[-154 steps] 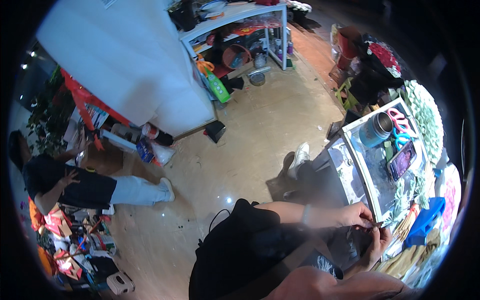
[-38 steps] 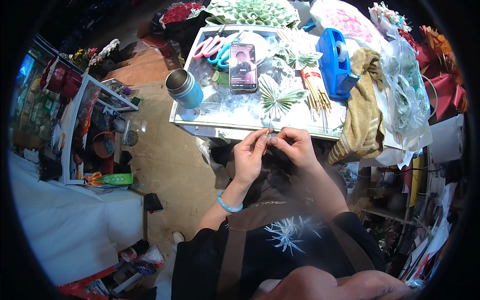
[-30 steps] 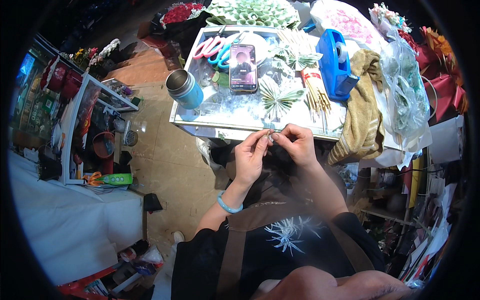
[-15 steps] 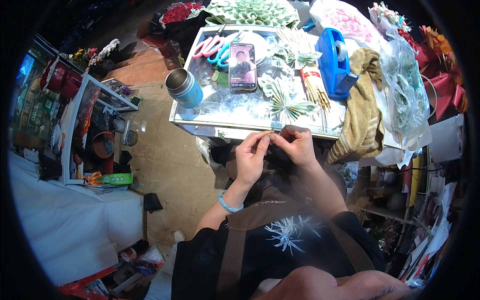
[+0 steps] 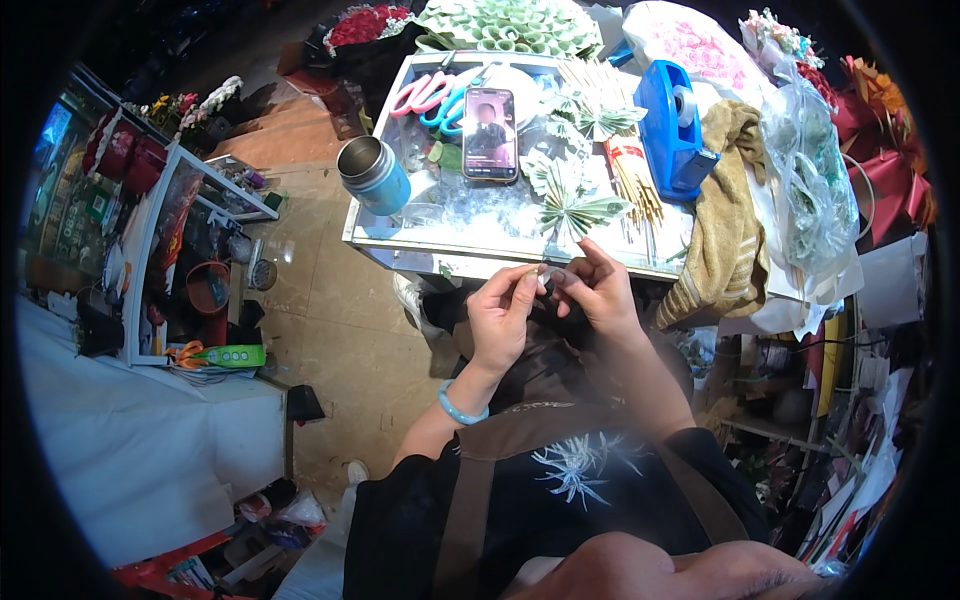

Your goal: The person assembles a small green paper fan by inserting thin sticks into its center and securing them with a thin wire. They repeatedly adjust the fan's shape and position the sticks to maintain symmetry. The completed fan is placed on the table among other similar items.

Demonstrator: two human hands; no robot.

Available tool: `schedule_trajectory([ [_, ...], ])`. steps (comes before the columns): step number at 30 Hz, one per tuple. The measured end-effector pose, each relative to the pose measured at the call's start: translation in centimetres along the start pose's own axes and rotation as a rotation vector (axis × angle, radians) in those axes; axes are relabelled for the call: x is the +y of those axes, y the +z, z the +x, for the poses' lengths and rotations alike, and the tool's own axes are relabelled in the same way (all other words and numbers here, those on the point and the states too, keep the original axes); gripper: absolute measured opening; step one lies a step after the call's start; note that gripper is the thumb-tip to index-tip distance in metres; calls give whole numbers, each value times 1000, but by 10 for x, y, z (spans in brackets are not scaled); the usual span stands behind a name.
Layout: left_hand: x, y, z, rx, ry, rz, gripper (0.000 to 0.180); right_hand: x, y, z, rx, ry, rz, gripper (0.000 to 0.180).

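In front of the near edge of the white glass-topped table (image 5: 430,243), my two hands meet at the fingertips. My left hand (image 5: 503,315), a pale blue bangle on its wrist, pinches a tiny pale thing too small to name. Thumb and forefinger of my right hand (image 5: 600,297) close at the same spot, the other fingers raised; whatever they grip is hidden. Beyond them lie green-and-white pleated paper fans (image 5: 583,207) and a bundle of thin wooden sticks (image 5: 632,178). A phone (image 5: 490,137) with a lit screen rests to the left of the fans.
An uncapped blue tumbler (image 5: 376,184) stands at the table's left corner, near pink-handled scissors (image 5: 424,94) and blue-handled scissors (image 5: 445,120). On the right are a blue tape dispenser (image 5: 668,135) and a brown towel (image 5: 722,205) hanging over the edge. A green rolled-paper bouquet (image 5: 510,25) sits behind.
My right hand has loosened and turned, its outer fingers lifting away toward the table. The left hand keeps its pinch almost in place. The view has shifted slightly.
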State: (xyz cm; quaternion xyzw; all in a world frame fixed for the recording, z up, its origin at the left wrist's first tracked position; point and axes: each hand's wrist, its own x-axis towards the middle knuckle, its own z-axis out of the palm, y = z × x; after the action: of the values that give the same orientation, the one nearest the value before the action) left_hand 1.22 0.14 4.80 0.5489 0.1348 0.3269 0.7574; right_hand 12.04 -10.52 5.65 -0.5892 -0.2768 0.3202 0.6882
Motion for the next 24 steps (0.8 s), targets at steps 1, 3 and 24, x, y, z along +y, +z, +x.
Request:
schedule_trajectory([
  [1,1,-1,0,-1,4,-14,19,1,-1,1,-31,-79,-58,53],
  [3,2,-1,0,9,5,-9,19,1,-1,2,-49,-223,-189,57],
  [24,5,1,-6,38,-47,-114,17,-22,19,5,-53,-151,-18,14],
])
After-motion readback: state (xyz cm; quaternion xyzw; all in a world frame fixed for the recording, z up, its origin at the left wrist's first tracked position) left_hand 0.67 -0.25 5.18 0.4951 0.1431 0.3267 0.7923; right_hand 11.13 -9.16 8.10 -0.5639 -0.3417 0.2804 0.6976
